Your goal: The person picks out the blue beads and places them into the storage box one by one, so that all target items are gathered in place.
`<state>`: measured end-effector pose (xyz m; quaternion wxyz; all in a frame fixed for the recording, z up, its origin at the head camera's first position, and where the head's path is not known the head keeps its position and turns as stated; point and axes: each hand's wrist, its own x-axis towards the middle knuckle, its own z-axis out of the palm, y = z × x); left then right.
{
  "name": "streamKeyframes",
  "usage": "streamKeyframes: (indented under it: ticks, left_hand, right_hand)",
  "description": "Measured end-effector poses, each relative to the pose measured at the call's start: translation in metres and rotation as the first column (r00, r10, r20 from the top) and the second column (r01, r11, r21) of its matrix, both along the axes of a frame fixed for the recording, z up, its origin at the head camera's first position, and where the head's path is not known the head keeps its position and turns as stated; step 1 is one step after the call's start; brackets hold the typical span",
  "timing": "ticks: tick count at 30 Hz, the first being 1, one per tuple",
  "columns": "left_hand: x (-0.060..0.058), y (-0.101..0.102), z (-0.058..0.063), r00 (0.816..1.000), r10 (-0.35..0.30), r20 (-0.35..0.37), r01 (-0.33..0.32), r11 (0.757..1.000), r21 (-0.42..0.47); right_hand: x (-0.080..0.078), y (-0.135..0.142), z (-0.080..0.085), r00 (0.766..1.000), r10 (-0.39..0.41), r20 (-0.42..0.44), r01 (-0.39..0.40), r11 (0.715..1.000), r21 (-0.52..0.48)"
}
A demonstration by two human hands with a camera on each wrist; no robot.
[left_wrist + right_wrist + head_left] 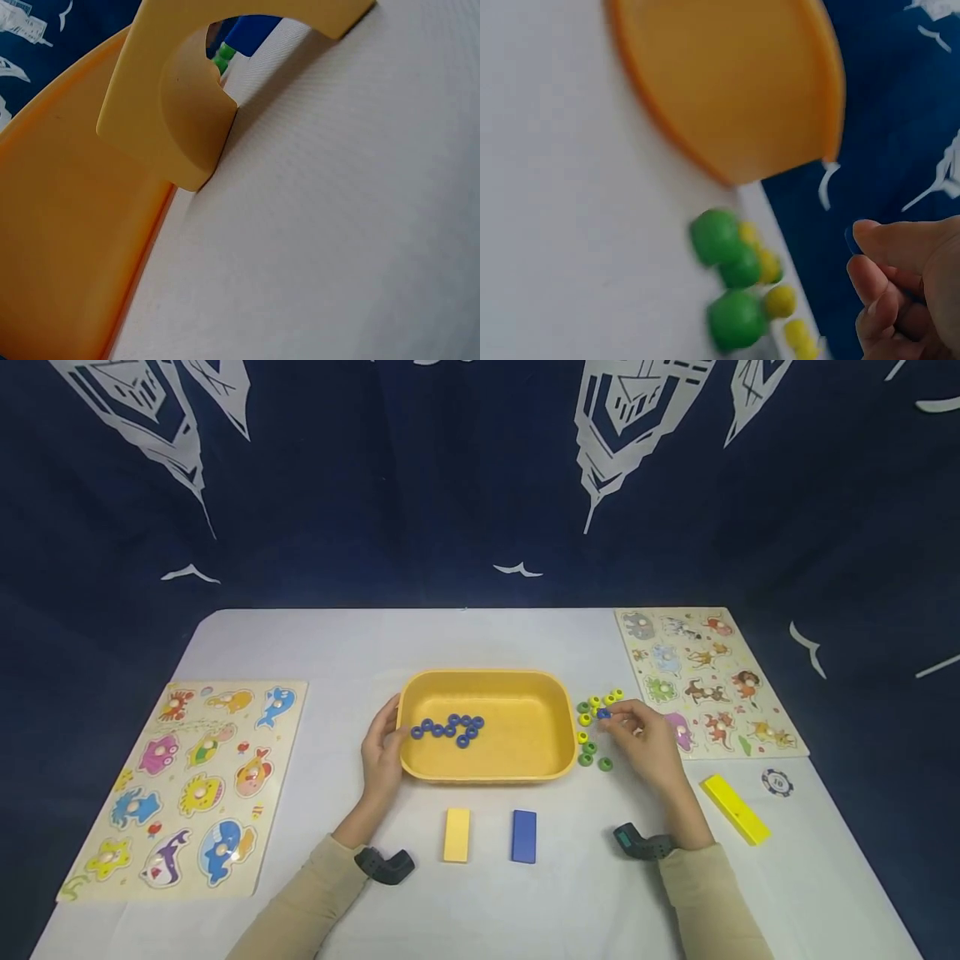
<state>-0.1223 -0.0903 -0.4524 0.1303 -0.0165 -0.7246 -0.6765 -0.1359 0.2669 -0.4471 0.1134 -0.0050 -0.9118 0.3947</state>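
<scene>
My left hand [382,758] holds the left end of a yellow plastic tray [525,735], its thumb over the rim. Several blue beads [462,742] lie in the tray's left half. Just beyond its right end, my right hand [651,750] pinches a blue bead [850,241] between thumb and fingertips. Under and around that hand are loose green beads [604,764] and yellow beads [584,720] on the table. The left wrist view shows the tray's wall [67,240] but not the left hand.
In front of the tray stand a yellow arch-shaped block [457,836] and a blue block [524,837]. A sea-animal puzzle board [266,814] lies at left, another animal puzzle board [757,714] at back right. Near the right forearm are a yellow bar [735,810] and a poker chip [777,782].
</scene>
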Motion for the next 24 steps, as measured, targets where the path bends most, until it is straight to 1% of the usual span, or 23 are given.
streamKeyframes:
  ticks: [2,6,8,11,14,18,22,24]
  left_hand:
    - [0.0,0.0,0.0,1.0,0.001,-0.002,-0.001,1.0,-0.001]
    - [0.0,0.0,0.0,1.0,0.002,-0.001,-0.002,1.0,-0.004]
    - [0.0,0.0,-0.001,1.0,0.0,0.004,0.0,1.0,0.001]
    - [0.0,0.0,-0.001,1.0,0.0,0.022,0.0,1.0,0.007]
    - [0.0,0.001,-0.001,0.999,0.007,0.035,-0.007,1.0,0.015]
    - [0.0,0.001,-0.001,0.999,0.014,0.035,-0.014,1.0,0.003]
    - [-0.001,0.0,-0.001,0.999,0.011,0.03,-0.011,1.0,-0.007]
    - [-0.001,0.0,0.0,1.0,0.007,0.027,-0.007,1.0,-0.002]
  right_hand:
    - [-0.003,-0.004,0.01,0.999,0.017,-0.028,-0.017,1.0,-0.015]
    - [-0.011,-0.022,0.03,0.992,0.112,-0.059,-0.113,0.993,-0.023]
    - [-0.015,-0.034,0.039,0.982,0.184,-0.045,-0.185,0.982,-0.02]
    - [-0.024,-0.055,0.045,0.962,0.272,-0.023,-0.272,0.962,0.0]
    - [-0.032,-0.075,0.045,0.941,0.338,0.021,-0.338,0.941,0.025]
    - [-0.037,-0.099,0.039,0.915,0.397,0.073,-0.401,0.914,0.055]
    - [-0.04,-0.115,0.031,0.89,0.436,0.137,-0.447,0.893,0.061]
    - [-0.041,-0.121,0.028,0.882,0.433,0.184,-0.453,0.887,0.084]
